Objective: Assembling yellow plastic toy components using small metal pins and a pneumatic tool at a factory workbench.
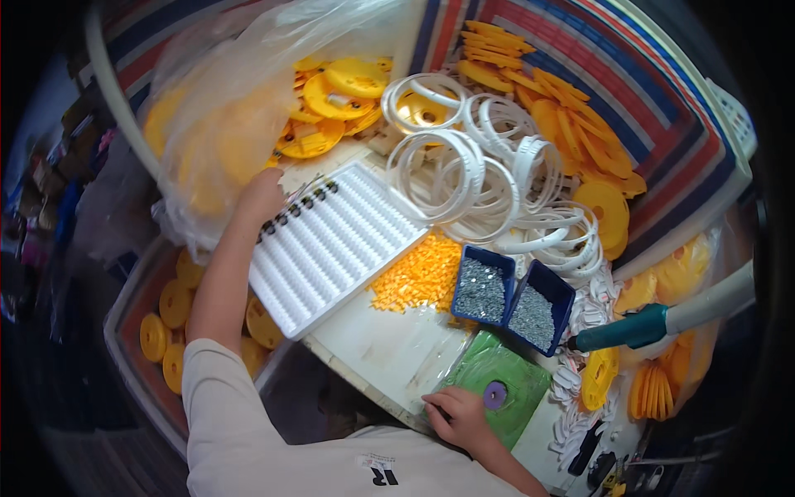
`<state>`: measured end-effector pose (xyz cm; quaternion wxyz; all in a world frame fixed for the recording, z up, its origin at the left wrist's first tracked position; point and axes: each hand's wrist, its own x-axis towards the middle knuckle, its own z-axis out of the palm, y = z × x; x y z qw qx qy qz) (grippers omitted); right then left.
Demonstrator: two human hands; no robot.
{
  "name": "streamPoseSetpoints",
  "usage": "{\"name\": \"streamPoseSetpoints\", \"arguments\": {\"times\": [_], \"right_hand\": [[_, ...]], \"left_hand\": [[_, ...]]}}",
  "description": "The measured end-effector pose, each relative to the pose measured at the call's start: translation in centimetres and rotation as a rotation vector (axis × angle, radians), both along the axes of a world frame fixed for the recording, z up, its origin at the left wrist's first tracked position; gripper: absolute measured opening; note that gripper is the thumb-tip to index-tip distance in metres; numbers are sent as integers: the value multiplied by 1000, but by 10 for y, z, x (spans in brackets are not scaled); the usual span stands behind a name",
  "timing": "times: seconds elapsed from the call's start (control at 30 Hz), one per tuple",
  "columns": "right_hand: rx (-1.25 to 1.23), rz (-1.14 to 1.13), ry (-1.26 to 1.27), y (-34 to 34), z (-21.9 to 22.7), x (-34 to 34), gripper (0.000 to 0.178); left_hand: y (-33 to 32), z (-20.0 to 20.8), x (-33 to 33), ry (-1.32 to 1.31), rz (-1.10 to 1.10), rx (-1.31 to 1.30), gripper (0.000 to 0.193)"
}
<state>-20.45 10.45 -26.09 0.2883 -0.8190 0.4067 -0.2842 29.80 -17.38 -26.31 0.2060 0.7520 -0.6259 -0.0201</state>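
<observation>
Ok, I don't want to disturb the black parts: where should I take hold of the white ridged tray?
Probably by the lower-left edge of the white ridged tray, coming from the picture's lower left. That edge is straight and looks free, whereas black parts line the upper-left side, yellow pieces crowd the lower-right and white rings sit near the upper-right.

White tray [335, 248]: one. Blue bins [559, 290]: two. Green block [523, 383]: one. Purple ring [489, 389]: one. Teal tool [625, 329]: one. White hoops [477, 166]: at least six. Yellow discs [602, 207]: over a dozen.
</observation>
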Motion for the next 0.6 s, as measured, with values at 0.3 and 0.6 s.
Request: {"name": "streamPoseSetpoints", "arguments": {"times": [0.3, 0.6], "right_hand": [[46, -73, -57, 10, -1, -3, 12], [58, -38, -106, 5, -4, -9, 14]], "left_hand": [[-90, -26, -20, -271, -8, 37, 29], [-87, 4, 11, 141, -90, -321, 15]]}}
